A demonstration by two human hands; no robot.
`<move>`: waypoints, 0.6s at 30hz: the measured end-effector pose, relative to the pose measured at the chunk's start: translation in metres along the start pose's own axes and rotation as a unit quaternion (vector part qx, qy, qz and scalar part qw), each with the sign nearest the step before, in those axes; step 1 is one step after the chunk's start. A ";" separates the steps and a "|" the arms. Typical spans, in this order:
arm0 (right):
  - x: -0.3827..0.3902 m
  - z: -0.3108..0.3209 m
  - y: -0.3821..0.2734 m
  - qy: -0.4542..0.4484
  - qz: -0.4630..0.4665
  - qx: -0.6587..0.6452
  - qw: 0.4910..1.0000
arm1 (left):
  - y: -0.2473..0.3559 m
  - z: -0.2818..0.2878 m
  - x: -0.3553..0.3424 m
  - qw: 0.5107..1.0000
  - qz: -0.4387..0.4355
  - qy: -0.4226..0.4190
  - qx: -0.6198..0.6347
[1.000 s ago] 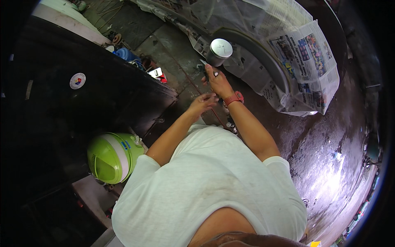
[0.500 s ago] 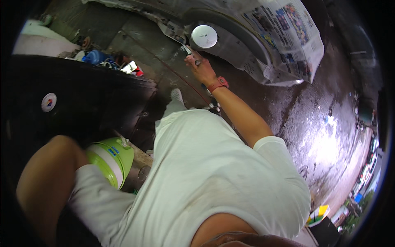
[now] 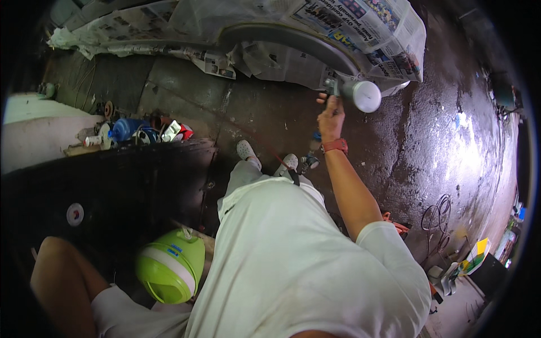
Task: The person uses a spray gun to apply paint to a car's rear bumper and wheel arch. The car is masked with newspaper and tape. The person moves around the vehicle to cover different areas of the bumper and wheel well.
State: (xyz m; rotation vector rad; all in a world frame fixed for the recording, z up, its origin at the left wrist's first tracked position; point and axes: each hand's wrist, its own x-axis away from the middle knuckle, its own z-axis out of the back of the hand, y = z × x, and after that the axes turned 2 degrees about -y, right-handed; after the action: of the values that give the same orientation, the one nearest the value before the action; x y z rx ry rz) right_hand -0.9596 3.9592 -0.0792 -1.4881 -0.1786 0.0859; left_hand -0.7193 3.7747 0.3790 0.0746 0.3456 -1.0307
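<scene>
My right hand (image 3: 331,119) is closed around the handle of a spray gun (image 3: 332,89). Its pale round paint cup (image 3: 366,96) sticks out to the right. Just beyond the gun curves a grey wheel arch (image 3: 282,31) of a vehicle body, masked around with newspaper (image 3: 389,42). The gun is near the right end of that arch; whether any spray leaves it cannot be seen. My left arm (image 3: 65,267) is bent at the lower left, and its hand is out of sight.
A black-sided bench (image 3: 39,197) stands at left, with a blue bottle (image 3: 121,129) and clutter along its far edge. Beside me is a lime-green rounded plastic container (image 3: 172,265). A thin reddish hose (image 3: 265,143) runs by my feet. Coiled cable (image 3: 438,219) lies on the wet-looking floor at right.
My right hand has carried the spray gun rightward along the wheel arch. The view has shifted too, showing more of the papered body and both my shoes.
</scene>
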 end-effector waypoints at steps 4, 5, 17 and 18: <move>-0.024 0.020 -0.016 0.098 -0.156 -0.071 0.980 | -0.019 -0.026 0.006 1.000 -0.011 0.008 0.017; -0.029 0.025 -0.011 0.123 -0.193 -0.095 0.969 | -0.026 -0.029 0.007 0.999 -0.016 0.017 0.025; -0.024 -0.066 0.025 0.129 -0.200 -0.080 0.968 | -0.142 -0.241 0.164 0.628 0.581 0.351 0.380; -0.026 -0.081 0.018 0.112 -0.205 -0.085 0.969 | -0.137 -0.291 0.173 0.566 0.611 0.312 0.456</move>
State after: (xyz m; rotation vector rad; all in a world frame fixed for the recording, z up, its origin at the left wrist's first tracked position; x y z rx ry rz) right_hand -0.9702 3.8764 -0.1049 -1.5897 -0.3129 -0.4400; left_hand -0.8271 3.6258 0.0636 1.4690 0.2539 0.4009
